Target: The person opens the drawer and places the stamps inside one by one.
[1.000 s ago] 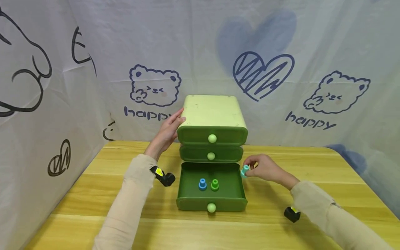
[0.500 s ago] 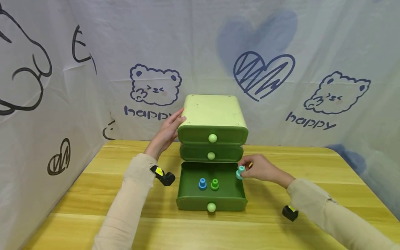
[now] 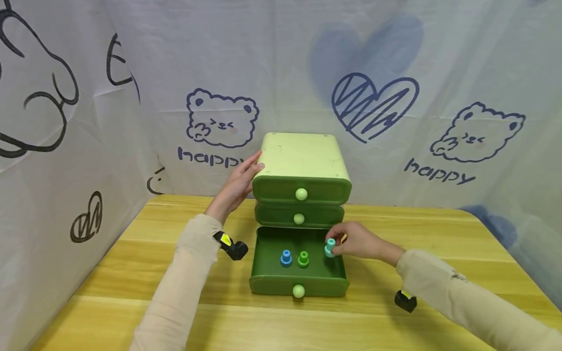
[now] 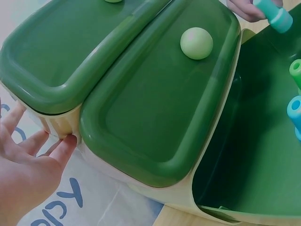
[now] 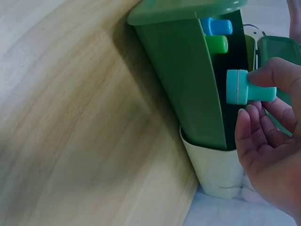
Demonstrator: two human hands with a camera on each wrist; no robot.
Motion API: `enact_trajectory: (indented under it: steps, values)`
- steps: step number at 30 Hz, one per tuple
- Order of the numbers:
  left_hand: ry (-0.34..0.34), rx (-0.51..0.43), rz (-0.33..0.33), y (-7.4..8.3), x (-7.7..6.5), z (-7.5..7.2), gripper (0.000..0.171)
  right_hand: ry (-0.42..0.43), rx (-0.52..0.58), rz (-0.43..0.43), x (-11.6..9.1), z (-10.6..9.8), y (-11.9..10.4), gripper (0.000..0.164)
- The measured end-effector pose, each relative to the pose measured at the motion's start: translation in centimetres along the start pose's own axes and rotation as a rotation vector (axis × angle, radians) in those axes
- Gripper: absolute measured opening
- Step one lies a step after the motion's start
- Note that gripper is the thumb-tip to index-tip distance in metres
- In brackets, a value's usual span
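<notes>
A small cabinet [image 3: 303, 153] with a pale yellow-green top and dark green drawers stands on the table. Its bottom drawer [image 3: 320, 286] is pulled out; the two above are closed. My left hand [image 3: 234, 187] rests against the cabinet's left side, fingertips [image 4: 66, 146] touching the wall. Inside the drawer, a blue peg [image 3: 286, 258] and a green peg [image 3: 303, 260] stand upright side by side, each with a wide round base and hollow top. Between thumb and fingers, my right hand [image 3: 360, 240] pinches a matching teal peg [image 5: 237, 87] over the drawer's right part.
The wooden table [image 3: 246, 321] extends on both sides of the cabinet and in front of it. A white cloth with bear and heart drawings [image 3: 375, 107] hangs behind and at the sides. Round pale knobs [image 3: 298, 291] stick out from the drawer fronts.
My right hand has moved left with the teal peg, from outside the drawer's right edge to over its inside. My left hand stays at the cabinet's side.
</notes>
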State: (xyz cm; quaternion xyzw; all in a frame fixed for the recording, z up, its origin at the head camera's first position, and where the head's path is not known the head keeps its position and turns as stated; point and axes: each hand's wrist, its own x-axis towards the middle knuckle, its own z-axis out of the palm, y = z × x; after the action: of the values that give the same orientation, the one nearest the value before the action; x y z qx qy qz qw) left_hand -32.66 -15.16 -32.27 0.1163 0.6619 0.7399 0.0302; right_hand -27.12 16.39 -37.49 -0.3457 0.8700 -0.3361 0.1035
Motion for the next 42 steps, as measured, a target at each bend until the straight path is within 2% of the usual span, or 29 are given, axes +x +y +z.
enact_trajectory:
  steps: [6, 15, 29, 42]
  values:
    - [-0.002, 0.012, -0.008, 0.1, 0.0, 0.0, 0.061, -0.059, 0.006, 0.008, 0.5, 0.5, -0.1, 0.014]
    - [0.006, 0.028, -0.021, 0.2, -0.1, -0.1, 0.062, -0.12, -0.054, -0.022, 1.7, 1.1, -0.6, 0.013]
    - [0.005, 0.03, -0.016, 0.1, 0.1, -0.1, 0.061, -0.161, -0.084, -0.028, 2.9, 2.3, -0.4, 0.014]
    - [0.014, 0.023, -0.021, 0.0, 0.1, -0.1, 0.061, -0.157, -0.074, -0.017, 3.2, 2.8, -0.3, 0.016]
